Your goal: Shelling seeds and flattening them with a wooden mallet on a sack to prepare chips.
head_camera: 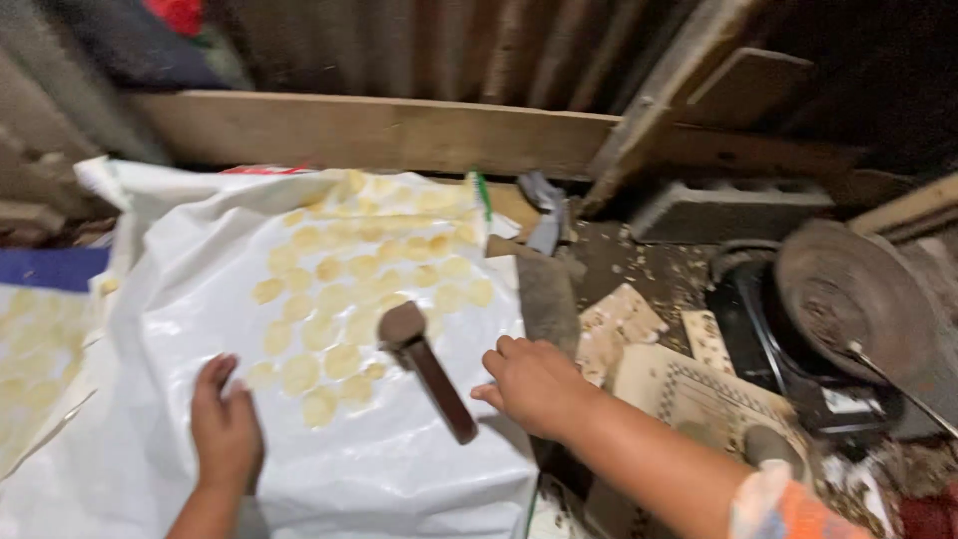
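Note:
My left hand lies flat on a white plastic sheet, fingers together, just left of several thin yellow dough discs laid out in rows. My right hand rests at the sheet's right edge, fingers curled, touching the sheet and holding nothing that I can see. Between my hands lies a dark brown spatula-like tool, its flat head on the discs and its handle pointing toward me. Neither hand touches it.
A second sheet with more discs lies at the left. A long wooden plank runs behind. At the right sit a round dark griddle on a stove, patterned cardboard, a concrete block and debris.

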